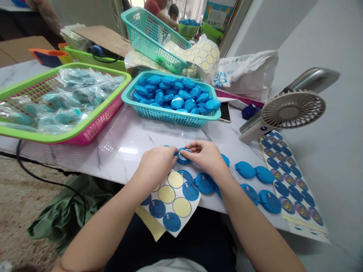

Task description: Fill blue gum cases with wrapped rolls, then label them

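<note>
A small round blue plastic case [183,160] lies open on the table, with both hands at it. My left hand [159,162] is closed, its thumb and fingertips pinching the case's left side. From the right, my right hand [204,155] has thumb and fingers bent together at the case's face. A pale, shiny patch shows under its thumb; I cannot tell whether it is a sticker. Below my left hand, a sheet of round stickers [195,200] hangs over the table edge, with dark blue circles and bare yellow ones. Another open blue case [204,183] lies by my right wrist.
More opened blue cases [245,170] lie to the right, beside printed sticker sheets [296,181]. A handheld fan [292,109] stands there. Behind are a turquoise basket [170,115] of blue cases and a green-rimmed basket [109,102] of bagged pieces. A person [155,7] is in the background.
</note>
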A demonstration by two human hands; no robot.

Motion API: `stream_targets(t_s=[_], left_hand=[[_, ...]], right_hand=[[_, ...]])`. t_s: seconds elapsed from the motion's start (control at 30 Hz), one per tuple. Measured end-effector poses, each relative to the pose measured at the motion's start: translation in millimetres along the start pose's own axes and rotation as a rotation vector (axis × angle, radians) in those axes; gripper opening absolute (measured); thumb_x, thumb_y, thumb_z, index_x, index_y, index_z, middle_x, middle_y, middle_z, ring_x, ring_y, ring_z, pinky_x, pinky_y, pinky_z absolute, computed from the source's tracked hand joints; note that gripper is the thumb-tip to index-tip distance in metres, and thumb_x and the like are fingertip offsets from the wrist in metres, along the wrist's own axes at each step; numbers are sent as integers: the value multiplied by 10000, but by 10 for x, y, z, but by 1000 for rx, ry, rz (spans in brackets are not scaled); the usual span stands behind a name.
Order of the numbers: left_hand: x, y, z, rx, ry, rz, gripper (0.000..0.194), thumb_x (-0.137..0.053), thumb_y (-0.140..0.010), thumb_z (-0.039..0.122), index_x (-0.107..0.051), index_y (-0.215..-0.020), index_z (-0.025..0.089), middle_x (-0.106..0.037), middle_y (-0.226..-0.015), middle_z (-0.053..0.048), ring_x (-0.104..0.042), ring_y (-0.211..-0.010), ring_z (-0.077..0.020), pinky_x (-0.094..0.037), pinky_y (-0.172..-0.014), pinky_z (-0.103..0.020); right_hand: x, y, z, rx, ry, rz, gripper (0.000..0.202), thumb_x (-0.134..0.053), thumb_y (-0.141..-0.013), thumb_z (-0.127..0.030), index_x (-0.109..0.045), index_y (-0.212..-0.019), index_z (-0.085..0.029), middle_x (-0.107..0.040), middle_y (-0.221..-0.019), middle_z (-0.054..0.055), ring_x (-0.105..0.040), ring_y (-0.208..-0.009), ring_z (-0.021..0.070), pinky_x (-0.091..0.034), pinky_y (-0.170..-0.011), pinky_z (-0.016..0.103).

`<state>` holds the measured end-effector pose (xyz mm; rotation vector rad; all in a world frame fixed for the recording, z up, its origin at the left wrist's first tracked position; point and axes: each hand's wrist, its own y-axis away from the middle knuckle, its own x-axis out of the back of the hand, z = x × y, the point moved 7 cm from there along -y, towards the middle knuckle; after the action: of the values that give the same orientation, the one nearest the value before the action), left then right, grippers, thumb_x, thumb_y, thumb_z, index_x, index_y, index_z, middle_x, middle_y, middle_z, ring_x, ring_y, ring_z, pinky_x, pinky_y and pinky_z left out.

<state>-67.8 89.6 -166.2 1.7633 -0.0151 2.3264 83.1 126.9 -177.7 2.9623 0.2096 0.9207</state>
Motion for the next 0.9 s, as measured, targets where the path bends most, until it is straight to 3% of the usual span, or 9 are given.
stream_targets(t_s=[0.17, 0.37, 0.53, 0.6, 0.7, 0.8, 0.9], left_hand=[[-6, 4, -2, -3, 6, 8, 284, -531, -992, 337, -729, -1180, 260, -794, -1013, -92, -733, -890, -318, -466, -621, -330], [9, -3, -15, 4, 24, 38, 260, -573, -975, 320, -753, -1155, 267, -801, -978, -81, -738, -880, -315, -425, -593, -316], [170, 219, -51, 33, 82, 130, 353, -533, -1011, 387, -655, -1337, 336, -799, -953, -27, -733, -852, -249, -415, -609, -288], [232, 387, -61, 70, 105, 203, 400, -481, -1034, 389, -596, -1413, 333, -765, -813, -9, -699, -726, -214, -406, -604, -281], [324, 675, -17, 84, 149, 437, 397, -477, -1032, 333, -615, -1403, 304, -649, -629, 36, -573, -542, -154, -381, -573, -258], [372, 923, 100, 20, 151, 651, 356, -492, -1035, 315, -664, -1345, 294, -565, -543, 73, -473, -458, -114, -342, -524, -234], [418, 1053, 245, -47, 38, 726, 356, -503, -1046, 327, -654, -1364, 273, -589, -535, 74, -478, -425, -110, -309, -494, -247]], right_hand=[[-30, -19, 7, 52, 52, 6, 224, -801, -713, -333, -662, -811, -187, -656, -661, 3, -619, -624, 170, -471, -591, 295], [54, 11, -94, 177, 114, 82, 479, -797, -694, -319, -485, -1047, -234, -510, -727, -66, -484, -600, 140, -402, -575, 270], [373, 466, -344, 250, 159, -15, 144, -664, -862, -359, -670, -907, -223, -660, -839, 37, -612, -759, 197, -494, -701, 326], [418, 741, -394, 252, 155, -158, 186, -636, -903, -388, -745, -860, -243, -751, -906, 46, -692, -820, 213, -541, -718, 321], [391, 1072, -331, 147, 72, -323, 200, -658, -905, -389, -791, -989, -266, -801, -1023, 39, -751, -927, 230, -598, -774, 312], [358, 1236, -262, 107, 3, -341, 180, -668, -897, -357, -801, -985, -275, -810, -995, 24, -763, -902, 215, -615, -773, 296], [404, 1294, -236, 134, -1, -271, 154, -676, -898, -343, -806, -957, -287, -813, -961, 1, -760, -871, 191, -611, -760, 267]])
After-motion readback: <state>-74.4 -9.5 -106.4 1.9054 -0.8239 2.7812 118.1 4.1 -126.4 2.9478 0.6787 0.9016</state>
